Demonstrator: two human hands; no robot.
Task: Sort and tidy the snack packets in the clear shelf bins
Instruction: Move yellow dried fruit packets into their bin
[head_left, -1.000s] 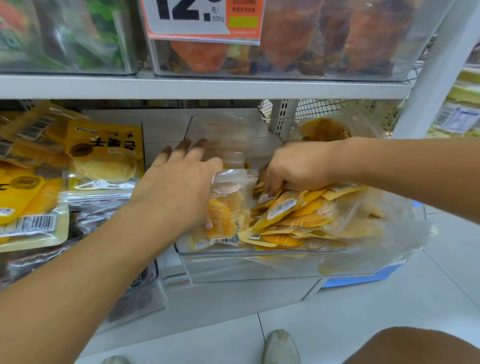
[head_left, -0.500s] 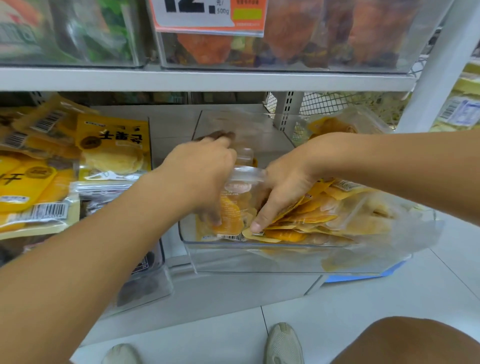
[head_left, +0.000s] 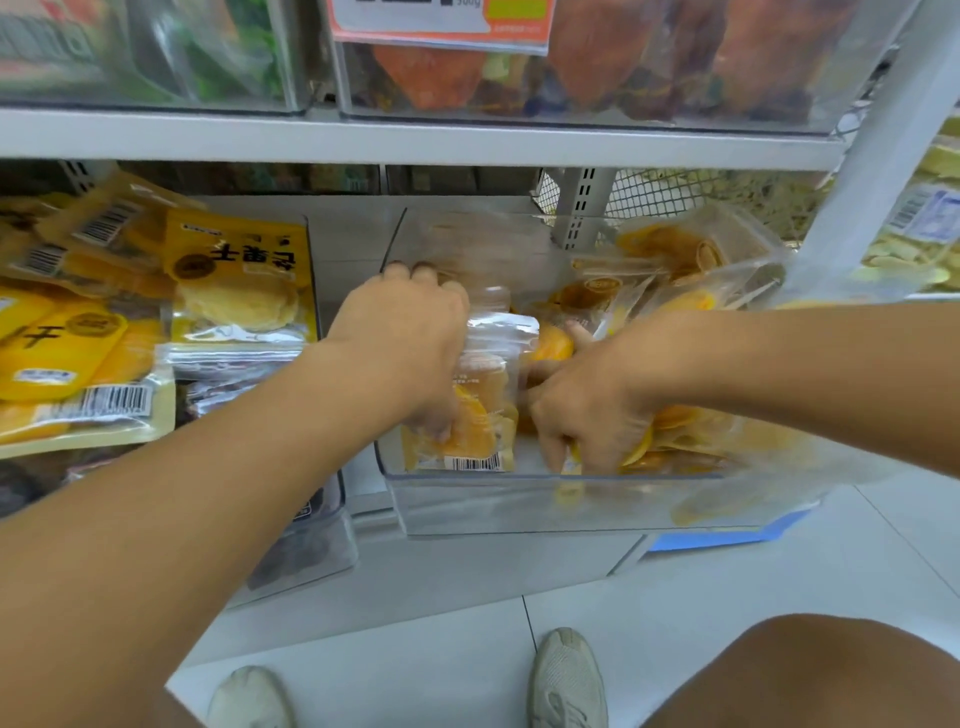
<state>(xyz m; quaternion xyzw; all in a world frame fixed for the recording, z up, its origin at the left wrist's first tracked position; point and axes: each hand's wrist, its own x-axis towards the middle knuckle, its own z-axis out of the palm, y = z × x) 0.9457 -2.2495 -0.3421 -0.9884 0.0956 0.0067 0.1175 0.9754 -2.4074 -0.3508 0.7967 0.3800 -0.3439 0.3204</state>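
Note:
A clear shelf bin (head_left: 519, 499) on the lower shelf holds several packets of orange dried fruit. My left hand (head_left: 410, 343) grips an upright clear packet (head_left: 483, 415) at the bin's left end, thumb on its front and fingers behind it. My right hand (head_left: 587, 405) is curled down into the pile of flat yellow packets (head_left: 685, 441) in the bin's right half, gripping some of them. More packets (head_left: 670, 260) lean against the bin's back right corner.
A second bin (head_left: 306, 551) to the left holds large yellow packets (head_left: 239, 275) with barcodes. The upper shelf (head_left: 415, 140) carries bins of other snacks and an orange price tag (head_left: 441, 26). A white upright post (head_left: 893, 135) stands right. My shoes are on the tiled floor (head_left: 779, 582) below.
My left hand went from lying flat against the upright packet to gripping it. My right hand slid left and down, deeper into the yellow pile beside that packet.

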